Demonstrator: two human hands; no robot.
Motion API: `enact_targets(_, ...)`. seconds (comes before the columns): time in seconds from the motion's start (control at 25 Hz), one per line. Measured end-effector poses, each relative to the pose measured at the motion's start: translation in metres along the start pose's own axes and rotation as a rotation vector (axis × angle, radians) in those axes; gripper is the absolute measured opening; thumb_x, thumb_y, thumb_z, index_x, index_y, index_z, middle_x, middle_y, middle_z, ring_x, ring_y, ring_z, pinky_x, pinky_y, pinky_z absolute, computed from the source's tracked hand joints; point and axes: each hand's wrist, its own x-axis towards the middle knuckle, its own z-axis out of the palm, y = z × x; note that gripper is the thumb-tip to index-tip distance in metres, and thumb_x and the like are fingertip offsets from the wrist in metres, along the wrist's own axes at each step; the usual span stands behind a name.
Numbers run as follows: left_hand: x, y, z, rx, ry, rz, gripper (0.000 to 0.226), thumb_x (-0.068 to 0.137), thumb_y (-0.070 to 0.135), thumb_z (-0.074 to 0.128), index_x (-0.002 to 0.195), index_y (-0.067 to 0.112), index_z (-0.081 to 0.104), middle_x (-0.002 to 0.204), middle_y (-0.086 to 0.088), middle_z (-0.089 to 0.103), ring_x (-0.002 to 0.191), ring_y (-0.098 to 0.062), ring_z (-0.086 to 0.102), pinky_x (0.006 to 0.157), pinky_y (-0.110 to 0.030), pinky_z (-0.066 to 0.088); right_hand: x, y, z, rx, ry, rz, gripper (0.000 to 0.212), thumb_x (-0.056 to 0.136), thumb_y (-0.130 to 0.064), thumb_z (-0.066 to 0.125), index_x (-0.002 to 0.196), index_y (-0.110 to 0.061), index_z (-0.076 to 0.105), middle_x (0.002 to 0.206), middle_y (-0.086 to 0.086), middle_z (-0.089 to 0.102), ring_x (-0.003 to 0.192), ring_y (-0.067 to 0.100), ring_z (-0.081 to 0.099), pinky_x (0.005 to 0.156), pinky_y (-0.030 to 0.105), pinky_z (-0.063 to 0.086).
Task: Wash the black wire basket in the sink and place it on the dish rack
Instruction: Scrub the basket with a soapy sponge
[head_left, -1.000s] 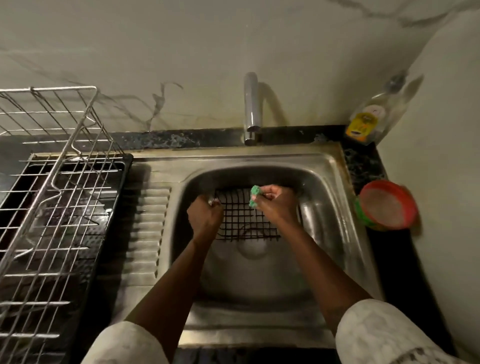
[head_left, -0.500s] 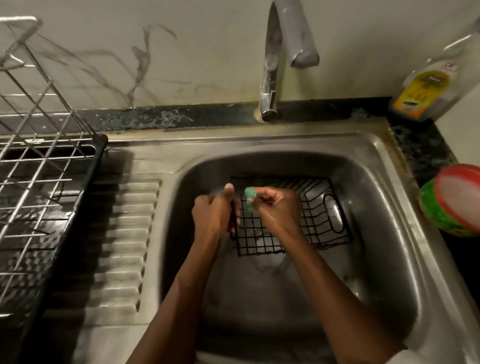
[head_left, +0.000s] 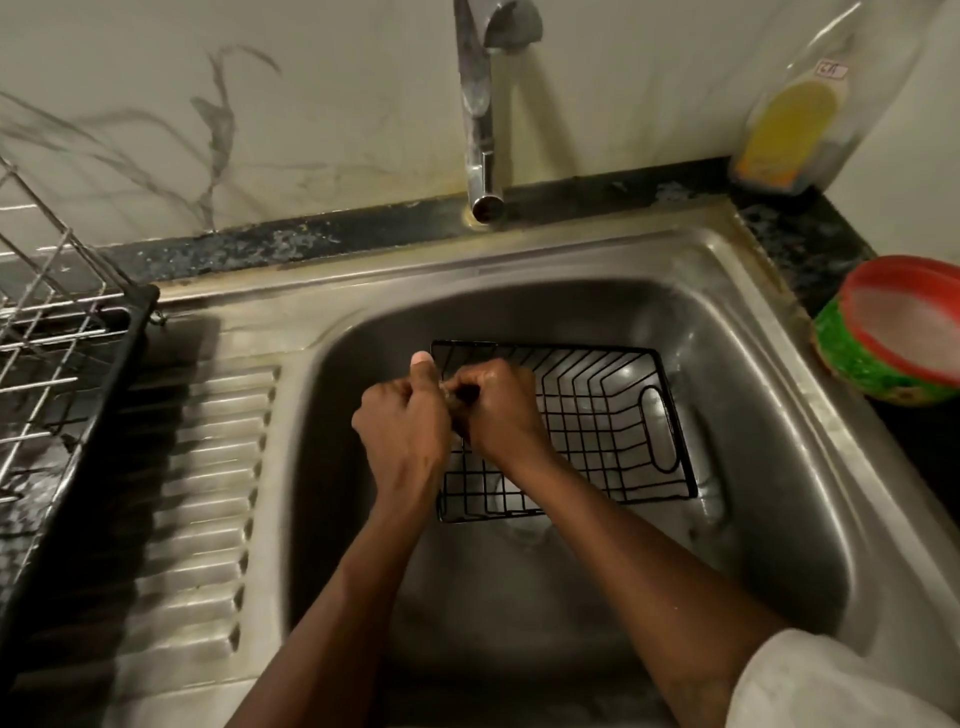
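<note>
Scrubbing step, judged. Black wire basket (head_left: 597, 415) lies in sink (head_left: 779, 467) basin. Left hand (head_left: 402, 431) grips its left rim, thumb up; right hand (head_left: 493, 410) curled tight alongside, contents hidden. Next likely needs: rinse under tap (head_left: 480, 104), then lift to dish rack (head_left: 52, 364)

Bare left hand (head_left: 405, 431) and right hand (head_left: 498, 410); loose white sleeve (head_left: 831, 686) at right arm.

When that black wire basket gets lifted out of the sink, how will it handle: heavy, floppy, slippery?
Probably light for its size: the black wire basket is open grid, mostly air. Likely stiff: its thin wires hold a straight rectangular frame while the left hand grips one end. Possibly slippery, since the sink looks wet.
</note>
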Motion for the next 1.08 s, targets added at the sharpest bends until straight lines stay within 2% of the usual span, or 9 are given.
enact_targets(0.08, -0.002, 0.001, 0.000, -0.020, 0.002, -0.020, 0.062, 0.103, 0.040, 0.053, 0.058, -0.001, 0.060, 0.052, -0.008, 0.060, 0.048, -0.018, 0.058, 0.056, -0.024, 0.050, 0.003, -0.002, -0.010, -0.173, 0.015, 0.011, 0.008, 0.086, -0.019, 0.077, 0.079, -0.016, 0.079, 0.073, -0.004, 0.074, 0.064, 0.004, 0.065, 0.058, 0.013, 0.045)
enact_targets(0.24, 0.003, -0.001, -0.001, -0.053, 0.057, -0.085, 0.060, 0.101, 0.044, 0.053, 0.070, -0.006, 0.068, 0.065, -0.020, 0.068, 0.067, -0.041, 0.068, 0.070, -0.048, 0.060, 0.008, 0.016, -0.045, -0.443, 0.150, 0.259, 0.009, 0.081, -0.018, 0.079, 0.091, -0.018, 0.079, 0.075, -0.006, 0.066, 0.062, 0.001, 0.056, 0.051, -0.001, 0.030)
enact_targets(0.28, 0.004, 0.000, -0.003, -0.057, 0.068, -0.091, 0.060, 0.101, 0.044, 0.053, 0.072, -0.006, 0.068, 0.066, -0.020, 0.069, 0.068, -0.041, 0.069, 0.070, -0.048, 0.060, 0.009, 0.019, -0.046, -0.455, 0.180, 0.268, 0.013, 0.080, -0.015, 0.078, 0.092, -0.019, 0.079, 0.076, -0.006, 0.066, 0.066, 0.005, 0.061, 0.049, -0.002, 0.028)
enact_targets(0.36, 0.004, 0.002, -0.006, -0.061, 0.080, -0.089, 0.060, 0.102, 0.044, 0.050, 0.071, -0.004, 0.069, 0.065, -0.018, 0.068, 0.066, -0.037, 0.068, 0.065, -0.039, 0.056, 0.008, 0.012, -0.036, -0.420, 0.150, 0.201, 0.019, 0.082, -0.012, 0.076, 0.098, -0.018, 0.079, 0.088, -0.004, 0.073, 0.077, 0.008, 0.067, 0.059, 0.002, 0.042)
enact_targets(0.48, 0.004, 0.004, -0.008, -0.045, 0.115, -0.106, 0.060, 0.103, 0.042, 0.051, 0.066, -0.003, 0.066, 0.058, -0.011, 0.063, 0.058, -0.024, 0.060, 0.058, -0.030, 0.040, 0.001, -0.007, -0.006, -0.426, -0.070, -0.024, 0.018, 0.087, -0.011, 0.070, 0.104, -0.011, 0.077, 0.098, 0.007, 0.073, 0.090, 0.017, 0.067, 0.082, 0.030, 0.057)
enact_targets(0.6, 0.004, 0.005, -0.008, -0.044, 0.131, -0.110, 0.061, 0.103, 0.041, 0.052, 0.061, -0.003, 0.061, 0.054, -0.007, 0.058, 0.052, -0.018, 0.053, 0.058, -0.029, 0.037, -0.001, -0.011, 0.000, -0.441, -0.116, -0.087, 0.016, 0.094, -0.020, 0.067, 0.095, -0.008, 0.076, 0.089, 0.008, 0.068, 0.083, 0.016, 0.064, 0.077, 0.035, 0.058)
enact_targets(0.76, 0.002, 0.006, -0.007, -0.035, 0.122, -0.095, 0.063, 0.104, 0.040, 0.052, 0.062, -0.006, 0.060, 0.053, -0.009, 0.057, 0.050, -0.018, 0.049, 0.056, -0.029, 0.036, 0.009, 0.000, -0.014, -0.337, -0.077, 0.077, 0.007, 0.090, -0.015, 0.073, 0.092, -0.014, 0.080, 0.092, 0.002, 0.075, 0.081, 0.007, 0.068, 0.076, 0.025, 0.059)
enact_targets(0.96, 0.005, 0.007, -0.012, -0.009, 0.121, -0.063, 0.065, 0.106, 0.037, 0.049, 0.062, -0.010, 0.055, 0.052, -0.011, 0.052, 0.049, -0.019, 0.045, 0.052, -0.025, 0.036, 0.015, 0.044, -0.068, -0.532, 0.156, 0.460, 0.012, 0.082, -0.005, 0.074, 0.094, -0.008, 0.073, 0.096, 0.009, 0.067, 0.087, 0.025, 0.068, 0.063, 0.026, 0.049)
enact_targets(1.08, 0.006, 0.006, -0.011, -0.009, 0.127, -0.060, 0.064, 0.106, 0.035, 0.049, 0.059, -0.007, 0.054, 0.052, -0.010, 0.051, 0.049, -0.017, 0.044, 0.048, -0.012, 0.034, 0.017, 0.046, -0.055, -0.532, 0.162, 0.455, 0.016, 0.082, -0.006, 0.072, 0.098, -0.011, 0.072, 0.101, 0.011, 0.067, 0.088, 0.025, 0.066, 0.062, 0.023, 0.043)
